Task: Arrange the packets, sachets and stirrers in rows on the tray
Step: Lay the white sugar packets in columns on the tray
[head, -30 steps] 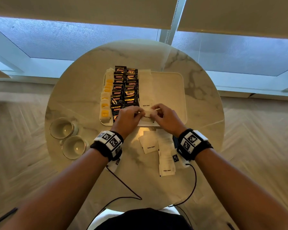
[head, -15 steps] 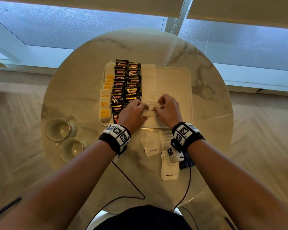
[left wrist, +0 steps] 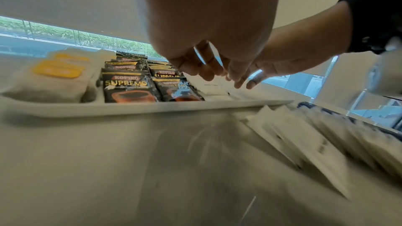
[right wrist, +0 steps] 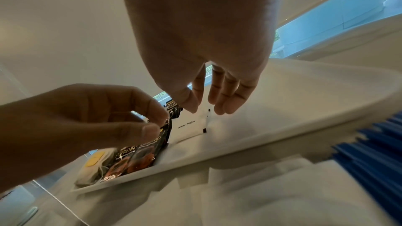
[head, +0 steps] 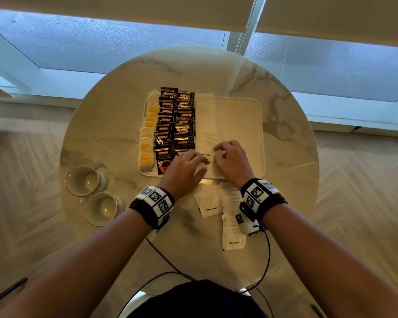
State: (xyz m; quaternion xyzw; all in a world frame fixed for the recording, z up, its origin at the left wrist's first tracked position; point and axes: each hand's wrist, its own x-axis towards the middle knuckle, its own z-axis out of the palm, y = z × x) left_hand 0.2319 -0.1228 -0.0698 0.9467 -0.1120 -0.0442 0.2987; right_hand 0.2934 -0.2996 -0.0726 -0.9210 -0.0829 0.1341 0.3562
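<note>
A white tray (head: 241,125) holds a row of tea bags (head: 147,143) with yellow tags, two rows of black coffee packets (head: 174,127) and a row of white sugar sachets (head: 206,120). Both hands meet at that row's near end. My right hand (head: 229,157) pinches the nearest white sugar sachet (right wrist: 189,126) between thumb and fingers. My left hand (head: 186,167) is curled at the sachet's left edge, over the nearest coffee packet (right wrist: 152,143); its grip is hidden. Loose sachets (head: 208,203) and blue stirrers (right wrist: 374,143) lie on the table nearer me.
Two cups (head: 85,180) (head: 102,208) stand on the round marble table (head: 115,92), left of my left wrist. The right half of the tray is bare. Thin cables (head: 170,265) trail from both wristbands across the table's near edge.
Both hands have carried the sugar sachet away from me, from over the tray's near rim onto the near end of the sachet row.
</note>
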